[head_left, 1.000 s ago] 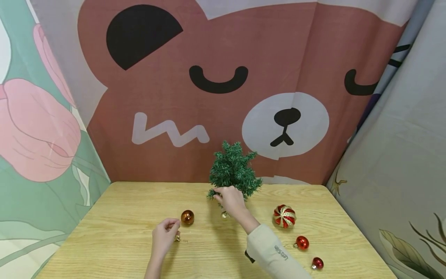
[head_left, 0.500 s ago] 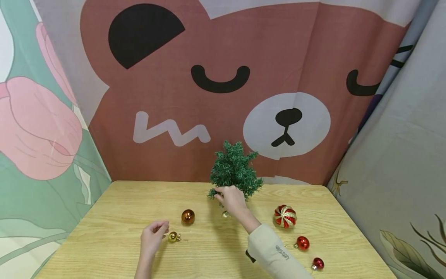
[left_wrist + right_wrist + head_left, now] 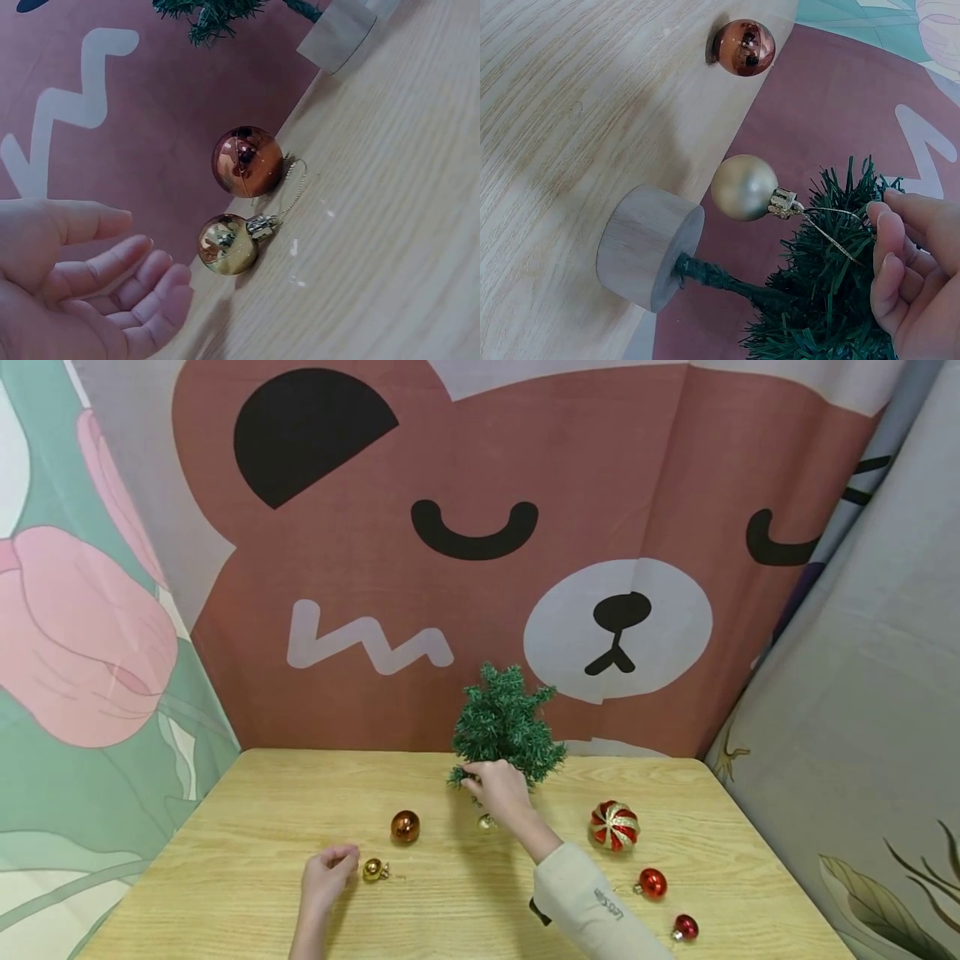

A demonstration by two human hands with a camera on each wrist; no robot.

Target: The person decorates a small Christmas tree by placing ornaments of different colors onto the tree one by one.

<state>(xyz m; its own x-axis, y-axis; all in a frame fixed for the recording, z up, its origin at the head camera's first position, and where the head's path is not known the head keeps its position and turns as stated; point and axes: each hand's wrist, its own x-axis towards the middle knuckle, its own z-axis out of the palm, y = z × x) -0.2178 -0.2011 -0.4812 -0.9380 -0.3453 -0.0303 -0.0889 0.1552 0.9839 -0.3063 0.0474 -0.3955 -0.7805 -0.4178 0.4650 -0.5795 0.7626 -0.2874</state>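
Observation:
My left hand (image 3: 324, 881) is over the table at the left, fingers loosely bent with nothing between them. Just beyond its fingertips lies a shiny gold bauble (image 3: 229, 244) with a looped string. My right hand (image 3: 498, 789) reaches to the small green artificial Christmas tree (image 3: 504, 722); its thumb and forefinger pinch a branch tip at the lower left. A matte pale-gold bauble (image 3: 745, 187) hangs by its string from the foliage right beside those fingers. The tree's pale round base (image 3: 649, 247) shows in the right wrist view but is hidden behind my hand in the head view.
A copper-coloured bauble (image 3: 405, 827) sits behind the gold one. On the right are a red-and-gold striped ball (image 3: 614, 826), a red bauble (image 3: 652, 883) and a dark red bauble (image 3: 686, 927). A bear-print cloth (image 3: 337, 710) hangs behind the wooden table (image 3: 300, 793).
My left hand has drawn back to the left and slightly down from the shiny gold bauble, which now shows whole on the table. The right hand has stayed at the tree.

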